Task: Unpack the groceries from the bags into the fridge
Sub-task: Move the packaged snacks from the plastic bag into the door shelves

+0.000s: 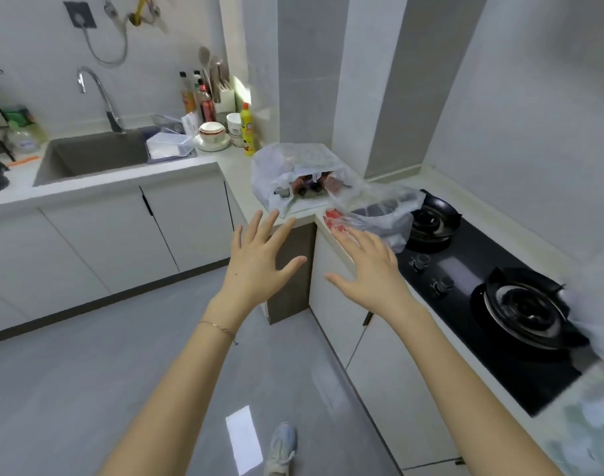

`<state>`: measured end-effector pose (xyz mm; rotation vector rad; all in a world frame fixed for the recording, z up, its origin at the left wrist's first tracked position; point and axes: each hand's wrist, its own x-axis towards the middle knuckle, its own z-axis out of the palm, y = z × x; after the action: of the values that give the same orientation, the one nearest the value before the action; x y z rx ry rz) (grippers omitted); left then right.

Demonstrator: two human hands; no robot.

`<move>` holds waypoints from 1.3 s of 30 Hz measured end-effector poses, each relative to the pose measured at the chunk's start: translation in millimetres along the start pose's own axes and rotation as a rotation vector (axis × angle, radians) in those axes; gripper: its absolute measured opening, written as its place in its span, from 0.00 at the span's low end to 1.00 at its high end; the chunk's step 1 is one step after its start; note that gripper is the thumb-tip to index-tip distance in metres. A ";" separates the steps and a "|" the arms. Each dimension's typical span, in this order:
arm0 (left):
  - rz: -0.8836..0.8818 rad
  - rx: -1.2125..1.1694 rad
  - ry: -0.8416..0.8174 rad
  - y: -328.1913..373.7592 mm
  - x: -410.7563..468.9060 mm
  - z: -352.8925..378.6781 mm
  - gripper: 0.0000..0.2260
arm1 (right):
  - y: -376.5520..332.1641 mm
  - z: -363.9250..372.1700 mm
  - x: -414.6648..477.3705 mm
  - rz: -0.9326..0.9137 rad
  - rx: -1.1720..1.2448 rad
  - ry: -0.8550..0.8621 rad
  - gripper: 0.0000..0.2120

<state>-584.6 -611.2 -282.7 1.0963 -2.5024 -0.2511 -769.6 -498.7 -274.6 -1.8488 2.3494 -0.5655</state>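
We see translucent white bags on the pale tabletop, the right bag printed red; a yellow bottle far behind, a black hob right, and a grey floor.

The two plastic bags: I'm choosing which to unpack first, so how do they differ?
The corner bag is mounded, with dark bottles showing at its mouth; the stove-side bag lies flat and crumpled. The corner bag looks plain, the stove-side bag has red print. The stove-side bag reaches the burner; the corner bag sits clear of it. Both are translucent, and neither is gripped.
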 end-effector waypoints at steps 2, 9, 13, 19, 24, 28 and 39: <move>0.022 -0.063 -0.038 -3.8 32.2 17.9 0.30 | 20.7 5.3 22.2 0.056 -0.013 0.001 0.35; 0.119 -0.119 -0.151 -31.4 141.2 69.5 0.29 | 75.5 31.1 103.0 0.227 -0.033 0.002 0.34; 0.192 -0.111 -0.214 -42.4 196.5 95.4 0.30 | 99.8 42.1 133.4 0.321 0.000 0.023 0.33; 0.230 -0.124 -0.298 -39.7 263.6 137.6 0.33 | 141.1 54.7 176.7 0.417 0.055 -0.023 0.33; 0.230 -0.097 -0.331 -35.1 324.4 181.8 0.28 | 182.5 65.4 223.5 0.434 0.112 -0.023 0.31; 0.198 -0.044 -0.375 -34.3 364.7 212.8 0.32 | 219.6 76.1 261.8 0.431 0.127 -0.069 0.29; 0.222 -0.011 -0.267 -38.6 425.3 268.6 0.32 | 280.5 122.9 342.8 0.427 0.170 -0.178 0.25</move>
<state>-934.3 -948.8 -417.7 0.8162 -2.8269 -0.3680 -1078.6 -799.2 -434.5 -1.2198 2.3855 -0.5044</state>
